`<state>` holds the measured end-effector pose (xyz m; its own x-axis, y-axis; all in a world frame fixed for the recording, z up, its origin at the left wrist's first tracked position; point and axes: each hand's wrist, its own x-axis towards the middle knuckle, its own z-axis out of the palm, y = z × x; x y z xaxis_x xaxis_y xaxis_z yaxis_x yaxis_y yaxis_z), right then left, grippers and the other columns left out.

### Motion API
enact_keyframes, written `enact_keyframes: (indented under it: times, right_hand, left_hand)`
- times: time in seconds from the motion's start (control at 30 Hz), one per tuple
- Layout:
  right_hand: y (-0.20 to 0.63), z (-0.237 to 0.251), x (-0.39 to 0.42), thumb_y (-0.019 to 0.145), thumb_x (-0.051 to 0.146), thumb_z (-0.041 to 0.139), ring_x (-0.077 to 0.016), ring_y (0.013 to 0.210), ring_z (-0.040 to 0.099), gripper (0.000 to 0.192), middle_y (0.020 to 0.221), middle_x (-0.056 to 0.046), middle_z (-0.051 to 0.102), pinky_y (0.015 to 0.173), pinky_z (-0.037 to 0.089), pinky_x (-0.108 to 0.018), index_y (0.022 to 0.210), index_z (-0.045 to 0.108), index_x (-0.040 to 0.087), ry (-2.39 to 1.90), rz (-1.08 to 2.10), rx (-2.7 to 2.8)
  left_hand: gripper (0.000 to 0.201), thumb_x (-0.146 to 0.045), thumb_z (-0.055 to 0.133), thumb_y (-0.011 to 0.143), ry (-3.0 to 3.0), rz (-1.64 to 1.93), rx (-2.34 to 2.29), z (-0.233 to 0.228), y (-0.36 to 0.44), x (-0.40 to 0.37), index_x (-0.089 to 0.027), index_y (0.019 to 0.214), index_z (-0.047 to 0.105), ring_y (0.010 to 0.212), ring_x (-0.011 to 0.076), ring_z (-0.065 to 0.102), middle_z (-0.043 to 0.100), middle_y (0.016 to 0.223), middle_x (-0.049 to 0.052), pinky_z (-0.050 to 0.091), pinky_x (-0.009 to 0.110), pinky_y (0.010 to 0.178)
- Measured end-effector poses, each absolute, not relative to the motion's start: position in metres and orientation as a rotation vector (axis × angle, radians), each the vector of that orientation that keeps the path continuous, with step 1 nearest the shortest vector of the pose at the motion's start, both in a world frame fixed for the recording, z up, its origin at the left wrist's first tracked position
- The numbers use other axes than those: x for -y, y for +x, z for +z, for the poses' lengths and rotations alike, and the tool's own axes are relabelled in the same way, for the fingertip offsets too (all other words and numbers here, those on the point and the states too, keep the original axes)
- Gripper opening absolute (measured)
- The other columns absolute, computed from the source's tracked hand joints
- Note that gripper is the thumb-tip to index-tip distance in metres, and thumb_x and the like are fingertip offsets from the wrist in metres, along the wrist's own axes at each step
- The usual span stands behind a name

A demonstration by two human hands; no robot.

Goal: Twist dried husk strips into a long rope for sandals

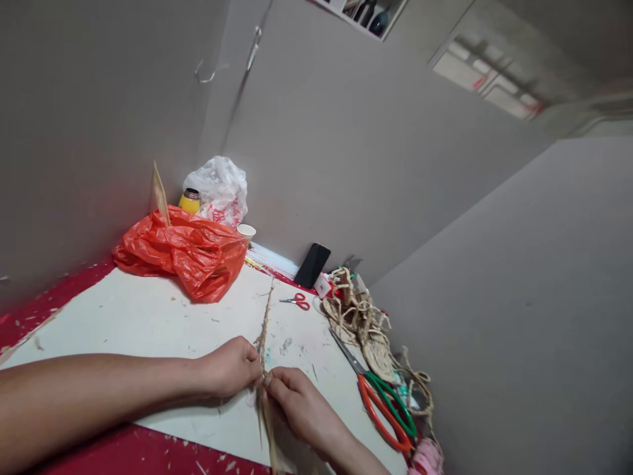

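A thin straw braid (pixel 266 323) runs away from me up the white board (pixel 188 330), with loose flat fibre strands (pixel 268 429) hanging from its near end. My left hand (pixel 235 366) is closed, its fingertips pinching the braid from the left. From the right, my right hand (pixel 297 396) pinches the strands between thumb and forefinger, just below the left fingertips. The two hands almost touch. My fingers partly hide the spot where braid and loose strands meet.
A crumpled red plastic bag (pixel 188 251) lies at the back left, near a white bag (pixel 222 188) and paper cup (pixel 246 231). Small scissors (pixel 298 301), a phone (pixel 312 265), large scissors (pixel 376 396) and woven straw pieces (pixel 366 323) line the right side. Grey walls stand behind.
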<state>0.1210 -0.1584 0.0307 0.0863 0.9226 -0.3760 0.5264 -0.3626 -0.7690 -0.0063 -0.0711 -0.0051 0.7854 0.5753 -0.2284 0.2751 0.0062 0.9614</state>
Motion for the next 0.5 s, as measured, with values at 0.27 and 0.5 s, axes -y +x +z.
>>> enact_keyframes:
  times: [0.27, 0.5]
  right_hand:
    - [0.095, 0.012, 0.160, 0.085, 0.024, 0.035, -0.0152, 0.051, 0.055, 0.030, 0.054, -0.005, 0.060, 0.049, 0.034, -0.024, 0.064, 0.055, 0.016, -2.111, 0.691, 1.520]
    - [0.078, 0.028, 0.179, 0.090, 0.024, 0.033, -0.0219, 0.070, 0.063, 0.030, 0.080, -0.013, 0.070, 0.059, 0.034, -0.028, 0.091, 0.062, 0.016, -2.258, 0.406, 1.794]
  left_hand:
    - [0.018, -0.028, 0.048, 0.061, 1.431, 0.332, -0.670, -0.012, -0.009, 0.068, -0.018, 0.049, 0.040, 0.042, 0.0061, 0.023, 0.030, 0.041, -0.008, 0.018, 0.022, 0.043]
    - [0.014, -0.028, 0.051, 0.061, 1.380, 0.276, -0.677, -0.005, -0.014, 0.068, -0.019, 0.054, 0.044, 0.035, 0.0056, 0.022, 0.030, 0.037, -0.009, 0.014, 0.022, 0.039]
